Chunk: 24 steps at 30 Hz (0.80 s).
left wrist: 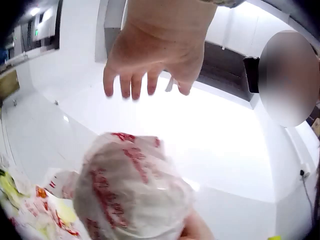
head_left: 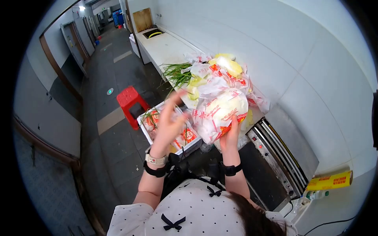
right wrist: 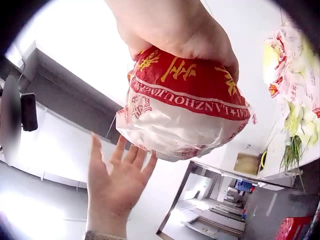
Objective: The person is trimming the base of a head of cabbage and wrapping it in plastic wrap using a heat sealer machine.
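A cabbage (head_left: pixel 226 108), wrapped in a thin white plastic bag with red print, is held up over the counter by my right hand (head_left: pixel 229 137). The thumb lies along its near side in the head view. In the right wrist view, a red band with yellow characters crosses the bag (right wrist: pixel 185 125) just below the palm. My left hand (head_left: pixel 171 122) is off to the left of the bundle, holding nothing. Its fingers are spread and fairly straight in the left wrist view, above the wrapped cabbage (left wrist: pixel 130 190) with a gap between.
More bagged cabbages (head_left: pixel 228 69) and green stalks (head_left: pixel 177 74) lie on the white counter (head_left: pixel 161 49). Below is a white box (head_left: pixel 193 147) of printed packages, beside a red stool (head_left: pixel 132 102). A metal appliance (head_left: pixel 283 153) stands right, near a yellow roll (head_left: pixel 330 181).
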{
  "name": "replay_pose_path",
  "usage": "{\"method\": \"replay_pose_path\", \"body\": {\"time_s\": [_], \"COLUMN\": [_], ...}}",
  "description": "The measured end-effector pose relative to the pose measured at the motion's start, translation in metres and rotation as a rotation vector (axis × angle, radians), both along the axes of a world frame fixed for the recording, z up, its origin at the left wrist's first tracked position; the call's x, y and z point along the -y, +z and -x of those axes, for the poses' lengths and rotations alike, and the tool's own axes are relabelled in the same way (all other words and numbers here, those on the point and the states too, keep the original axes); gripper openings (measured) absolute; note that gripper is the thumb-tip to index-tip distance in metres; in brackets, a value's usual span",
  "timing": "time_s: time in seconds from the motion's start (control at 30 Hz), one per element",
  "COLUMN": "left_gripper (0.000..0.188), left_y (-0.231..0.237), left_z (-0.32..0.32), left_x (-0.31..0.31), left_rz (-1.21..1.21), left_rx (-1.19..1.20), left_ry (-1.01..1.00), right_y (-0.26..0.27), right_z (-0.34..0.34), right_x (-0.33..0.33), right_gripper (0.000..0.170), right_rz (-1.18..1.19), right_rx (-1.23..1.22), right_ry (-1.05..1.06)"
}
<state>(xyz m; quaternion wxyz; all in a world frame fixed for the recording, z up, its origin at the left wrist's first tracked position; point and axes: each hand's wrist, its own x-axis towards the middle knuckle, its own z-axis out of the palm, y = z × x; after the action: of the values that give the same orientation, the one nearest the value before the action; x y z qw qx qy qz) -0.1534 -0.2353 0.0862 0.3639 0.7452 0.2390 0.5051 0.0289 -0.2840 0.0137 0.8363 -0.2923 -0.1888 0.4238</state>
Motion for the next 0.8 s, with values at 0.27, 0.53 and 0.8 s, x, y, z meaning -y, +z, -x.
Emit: {"method": "replay_pose_path", "body": {"time_s": [0.27, 0.53, 0.8], "left_gripper": [0.046, 0.014, 0.018], "left_y": [0.003, -0.016, -0.030], "left_z": [-0.035, -0.040, -0.016], "left_x": [0.010, 0.007, -0.027], "left_rz": [-0.346, -0.477, 0.198], "left_rx": [-0.295, -0.112, 0.123], "left_ry": [-0.096, 0.256, 0.490], "right_y": [-0.007, 0.001, 0.022], "right_z": [-0.003, 0.002, -0.002], "right_x": [0.000, 0.009, 0.020], "right_gripper": [0.052, 0.056, 0.066], "right_rz": [-0.046, 0.007, -0.030], "right_rx": [-0.113, 0.013, -0.213], "right_ry": [0.035, -0.086, 0.076]}}
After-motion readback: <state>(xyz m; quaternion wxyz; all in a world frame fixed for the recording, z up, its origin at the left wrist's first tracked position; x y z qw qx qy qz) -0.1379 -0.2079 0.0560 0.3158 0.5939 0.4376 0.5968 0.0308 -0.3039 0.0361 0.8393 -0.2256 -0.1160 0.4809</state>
